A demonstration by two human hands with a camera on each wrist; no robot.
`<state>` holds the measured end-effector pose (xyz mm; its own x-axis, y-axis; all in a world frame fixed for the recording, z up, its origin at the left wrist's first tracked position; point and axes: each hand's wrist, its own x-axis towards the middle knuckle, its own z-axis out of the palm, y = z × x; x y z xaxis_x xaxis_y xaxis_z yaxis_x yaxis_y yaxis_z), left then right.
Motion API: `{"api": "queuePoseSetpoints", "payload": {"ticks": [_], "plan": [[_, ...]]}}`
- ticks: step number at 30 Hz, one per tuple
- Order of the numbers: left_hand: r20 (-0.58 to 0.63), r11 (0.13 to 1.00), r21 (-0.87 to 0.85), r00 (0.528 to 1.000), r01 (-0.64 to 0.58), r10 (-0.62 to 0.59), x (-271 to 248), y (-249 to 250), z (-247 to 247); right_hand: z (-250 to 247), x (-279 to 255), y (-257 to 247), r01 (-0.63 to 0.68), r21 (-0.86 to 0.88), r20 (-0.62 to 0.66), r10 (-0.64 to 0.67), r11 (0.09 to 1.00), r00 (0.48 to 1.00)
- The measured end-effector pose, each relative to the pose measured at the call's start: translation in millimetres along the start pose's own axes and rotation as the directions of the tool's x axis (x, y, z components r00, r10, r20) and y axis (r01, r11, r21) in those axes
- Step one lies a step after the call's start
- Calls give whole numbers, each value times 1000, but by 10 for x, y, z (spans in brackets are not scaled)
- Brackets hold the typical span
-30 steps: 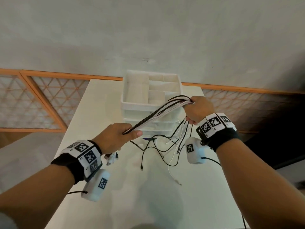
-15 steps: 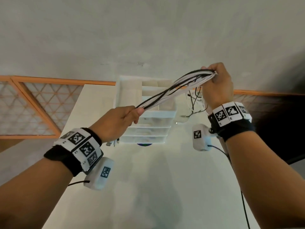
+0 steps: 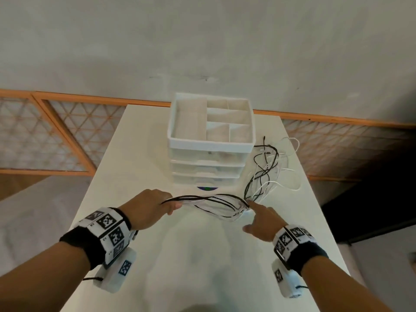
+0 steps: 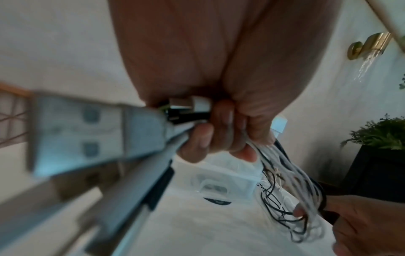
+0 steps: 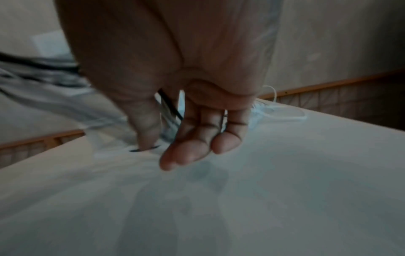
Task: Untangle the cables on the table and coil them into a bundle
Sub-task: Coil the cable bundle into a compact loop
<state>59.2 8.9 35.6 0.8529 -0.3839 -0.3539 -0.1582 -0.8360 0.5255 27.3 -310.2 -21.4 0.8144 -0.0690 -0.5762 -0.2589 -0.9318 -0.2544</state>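
A bunch of black and white cables [image 3: 211, 200] runs low over the white table [image 3: 202, 262] between my hands. My left hand [image 3: 153, 210] grips one end of the bunch in a fist. In the left wrist view its fingers [image 4: 219, 135] curl round the strands, and USB plugs [image 4: 188, 104] stick out behind them. My right hand [image 3: 258, 219] has straight fingers, and its index fingertip [image 5: 146, 128] presses the bend of the cables down on the table. Beyond that bend, the loose tails [image 3: 267, 167] lie tangled on the table's right side.
A white drawer unit [image 3: 209, 145] with an open compartment tray on top stands at the back middle of the table, just left of the loose tails. The table's right edge [image 3: 315, 199] is close to the tails. An orange lattice rail runs behind.
My right hand came down from head height to the table and let go of its grip; it now presses with one finger. The cable tails dropped onto the table. My left hand lowered too.
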Motion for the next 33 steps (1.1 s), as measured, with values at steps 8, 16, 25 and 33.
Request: {"api": "queuePoseSetpoints", "payload": {"ticks": [8, 16, 25, 33], "plan": [[-4, 989, 78, 992, -126, 127, -74, 401, -345, -736, -523, -1128, 345, -285, -383, -436, 894, 814], [-176, 924, -280, 960, -262, 218, -333, 429, -424, -589, -482, -1460, 647, 95, -401, -566, 756, 720], [-161, 895, -374, 968, -243, 195, -370, 351, -223, -697, -704, -1411, 638, 236, -222, -598, 733, 770], [-241, 345, -908, 970, -236, 28, -490, 551, -533, -662, -722, -1373, 742, 537, -518, -538, 401, 665]]}}
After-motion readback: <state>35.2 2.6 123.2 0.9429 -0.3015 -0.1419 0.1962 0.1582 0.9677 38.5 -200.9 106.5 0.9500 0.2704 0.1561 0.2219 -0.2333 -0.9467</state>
